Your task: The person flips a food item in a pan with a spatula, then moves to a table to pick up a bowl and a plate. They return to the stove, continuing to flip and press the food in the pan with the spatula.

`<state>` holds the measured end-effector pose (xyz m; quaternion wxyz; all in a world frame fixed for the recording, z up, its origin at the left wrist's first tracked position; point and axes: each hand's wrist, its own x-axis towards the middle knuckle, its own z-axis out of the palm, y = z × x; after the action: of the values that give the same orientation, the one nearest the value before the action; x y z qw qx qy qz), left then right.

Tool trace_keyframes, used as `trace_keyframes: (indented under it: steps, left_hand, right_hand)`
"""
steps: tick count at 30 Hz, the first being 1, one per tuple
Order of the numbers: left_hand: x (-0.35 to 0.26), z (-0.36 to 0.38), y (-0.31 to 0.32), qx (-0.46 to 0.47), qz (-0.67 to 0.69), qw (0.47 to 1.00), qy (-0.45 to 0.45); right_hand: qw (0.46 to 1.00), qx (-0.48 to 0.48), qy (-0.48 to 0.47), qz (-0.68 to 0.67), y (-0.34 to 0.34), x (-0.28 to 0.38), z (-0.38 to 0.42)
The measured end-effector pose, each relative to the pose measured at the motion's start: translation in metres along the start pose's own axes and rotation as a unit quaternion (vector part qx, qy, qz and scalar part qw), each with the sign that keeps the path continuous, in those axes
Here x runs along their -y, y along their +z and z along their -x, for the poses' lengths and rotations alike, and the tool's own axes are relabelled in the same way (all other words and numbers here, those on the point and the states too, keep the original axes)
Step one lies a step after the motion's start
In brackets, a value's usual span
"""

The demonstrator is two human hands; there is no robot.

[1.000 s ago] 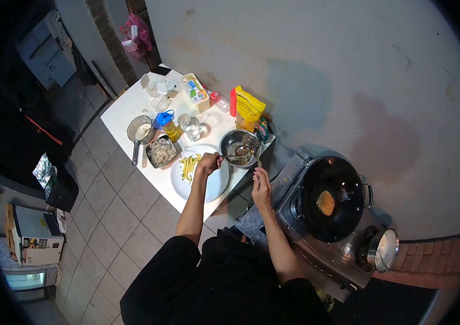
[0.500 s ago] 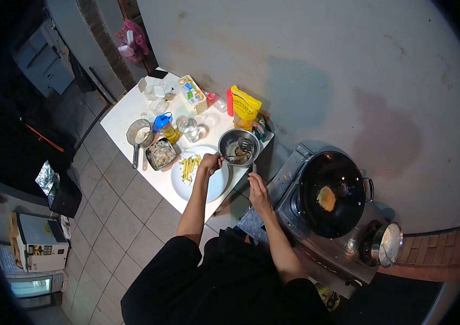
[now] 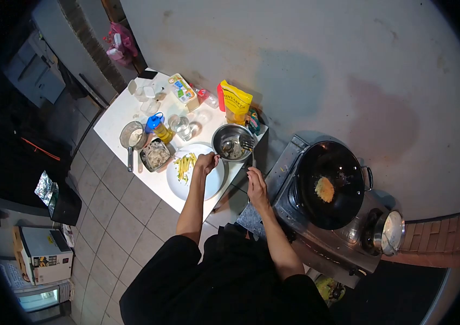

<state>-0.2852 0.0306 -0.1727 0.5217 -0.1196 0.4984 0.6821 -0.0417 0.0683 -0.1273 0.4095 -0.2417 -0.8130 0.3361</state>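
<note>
At the near rim of the metal bowl (image 3: 216,142), my left hand (image 3: 206,162) is closed around a thin metal utensil; its working end is hard to make out. My right hand (image 3: 257,183) grips the handle of a slotted turner (image 3: 248,143), whose head is over the right side of the bowl. Some wet residue shows inside the bowl. Below my left hand is a white plate (image 3: 214,183) with pale yellow strips (image 3: 185,166) on it. To the right, a golden-brown patty (image 3: 325,190) lies in the black wok (image 3: 316,214) on the stove.
On the white table (image 3: 112,125) stand a saucepan (image 3: 133,134), a square dish of pale food (image 3: 155,155), a blue-topped oil bottle (image 3: 159,128), a glass jug (image 3: 180,127), a tub (image 3: 184,93) and a yellow bag (image 3: 236,101). A small pot (image 3: 390,233) sits on the stove's right side.
The turner has moved from over the middle of the bowl to its right side. The utensil in my left hand reaches less far over the bowl. The whole view has shifted slightly.
</note>
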Motion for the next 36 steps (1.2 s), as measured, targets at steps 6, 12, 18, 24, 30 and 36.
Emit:
trace_keyframes:
  steps: [6,12,18,24,30,36]
  left_hand:
    - [0.010,0.014,0.005,0.026,-0.069,0.997,-0.001]
    - [0.013,0.029,0.012,0.050,-0.096,0.994,0.007]
    - [0.007,0.027,0.011,0.047,-0.007,0.999,0.003]
    - [0.010,0.001,-0.009,0.054,0.060,0.995,-0.052]
    - [0.013,-0.013,-0.019,0.040,0.128,0.986,-0.097]
    - [0.007,-0.028,-0.027,0.074,0.140,0.974,-0.162]
  right_hand:
    - [0.999,-0.016,0.014,-0.032,0.006,0.002,-0.014]
    - [0.998,-0.007,0.042,-0.052,0.008,0.000,-0.018]
    - [0.998,-0.037,0.021,-0.041,0.011,-0.008,-0.015]
    - [0.999,-0.024,0.008,-0.023,0.009,-0.003,-0.007]
    - [1.000,0.010,-0.007,-0.009,0.000,0.000,-0.001]
    - [1.000,0.025,-0.017,0.002,-0.003,-0.001,-0.001]
